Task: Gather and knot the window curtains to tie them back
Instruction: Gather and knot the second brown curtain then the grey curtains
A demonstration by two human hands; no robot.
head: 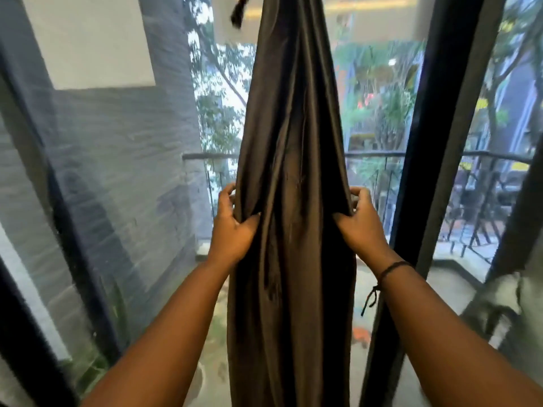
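A dark brown curtain (293, 160) hangs straight down the middle of the view in gathered folds, narrow at the top and wider below. My left hand (233, 227) grips its left edge at mid height, thumb in front of the cloth and fingers curled behind. My right hand (360, 220) grips the right edge at the same height, fingers curled over the fold. A dark cord bracelet sits on my right wrist. A short dark strap (239, 10) dangles at the top left of the curtain.
A black window frame post (435, 160) stands just right of the curtain. Sheer grey netting (97, 177) covers the glass on the left. Beyond the glass are a balcony railing (411, 155) and trees. A pale bundled cloth (496, 301) hangs at the right edge.
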